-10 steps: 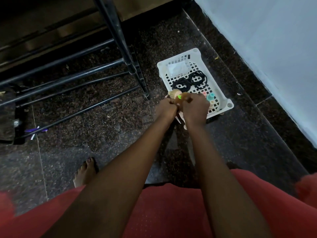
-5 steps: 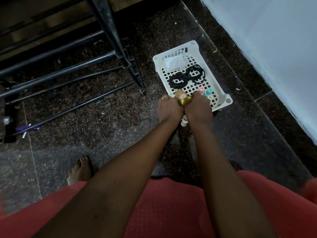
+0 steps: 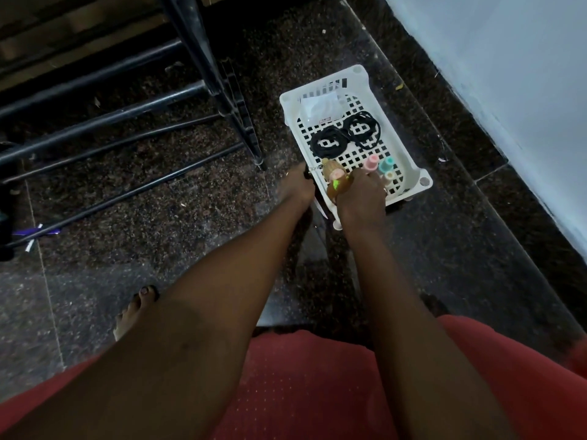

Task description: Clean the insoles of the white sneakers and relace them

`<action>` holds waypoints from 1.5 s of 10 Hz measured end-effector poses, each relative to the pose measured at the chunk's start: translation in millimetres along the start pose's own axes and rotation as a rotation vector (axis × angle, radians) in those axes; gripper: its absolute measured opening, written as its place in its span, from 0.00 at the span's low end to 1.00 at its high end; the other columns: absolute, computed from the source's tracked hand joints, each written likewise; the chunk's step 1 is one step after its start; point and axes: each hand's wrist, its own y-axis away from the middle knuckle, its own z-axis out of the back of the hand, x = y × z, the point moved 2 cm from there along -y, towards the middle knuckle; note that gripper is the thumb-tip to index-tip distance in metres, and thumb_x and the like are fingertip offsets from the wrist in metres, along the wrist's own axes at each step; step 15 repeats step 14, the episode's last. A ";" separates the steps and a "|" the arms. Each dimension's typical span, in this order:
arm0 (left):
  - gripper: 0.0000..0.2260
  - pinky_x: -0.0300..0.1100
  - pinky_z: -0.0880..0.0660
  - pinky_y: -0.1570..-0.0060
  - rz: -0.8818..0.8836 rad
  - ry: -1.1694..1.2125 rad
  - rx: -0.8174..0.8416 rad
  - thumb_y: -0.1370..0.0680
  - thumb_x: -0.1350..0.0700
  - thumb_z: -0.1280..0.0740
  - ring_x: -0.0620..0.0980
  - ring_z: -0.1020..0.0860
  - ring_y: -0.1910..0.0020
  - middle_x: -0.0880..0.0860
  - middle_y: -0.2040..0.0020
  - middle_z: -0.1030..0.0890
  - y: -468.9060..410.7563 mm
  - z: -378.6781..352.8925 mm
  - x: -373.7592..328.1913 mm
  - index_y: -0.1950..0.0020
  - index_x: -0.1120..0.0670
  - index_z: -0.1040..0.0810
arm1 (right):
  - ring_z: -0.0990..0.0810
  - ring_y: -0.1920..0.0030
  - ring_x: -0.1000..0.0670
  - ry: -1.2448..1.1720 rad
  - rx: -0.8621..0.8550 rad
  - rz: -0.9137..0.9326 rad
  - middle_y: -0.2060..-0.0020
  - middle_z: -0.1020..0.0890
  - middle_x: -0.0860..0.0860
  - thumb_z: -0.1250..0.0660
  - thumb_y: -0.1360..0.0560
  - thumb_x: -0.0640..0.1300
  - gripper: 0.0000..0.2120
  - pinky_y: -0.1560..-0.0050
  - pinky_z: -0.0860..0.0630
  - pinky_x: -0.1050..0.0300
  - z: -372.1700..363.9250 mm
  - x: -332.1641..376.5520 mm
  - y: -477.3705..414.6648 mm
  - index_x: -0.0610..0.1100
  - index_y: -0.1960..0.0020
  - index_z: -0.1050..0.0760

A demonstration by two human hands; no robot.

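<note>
Two black coiled laces (image 3: 347,134) lie side by side in the middle of the white basket (image 3: 397,131), beyond both hands and untouched. At the near rim the right hand (image 3: 360,198) clasps a small brown figure (image 3: 336,179). Its chain (image 3: 314,168) runs to the left hand (image 3: 295,188), whose grip cannot be told. Pastel bottles (image 3: 371,162) stand just beside the right hand.

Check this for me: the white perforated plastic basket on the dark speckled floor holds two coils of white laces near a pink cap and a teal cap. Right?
Not quite: the two coiled laces are black, not white. The head view shows them in the white perforated plastic basket, near the pink cap and teal cap.
</note>
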 end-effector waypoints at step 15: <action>0.16 0.47 0.27 0.41 -0.291 -0.356 -0.048 0.22 0.62 0.40 0.58 0.26 0.40 0.60 0.37 0.25 104.7 33.2 -4.4 0.35 0.56 0.25 | 0.33 0.32 0.39 0.102 -0.156 0.173 0.34 0.28 0.40 0.41 0.24 0.35 0.19 0.35 0.33 0.48 -4.3 8.0 59.2 0.37 0.34 0.29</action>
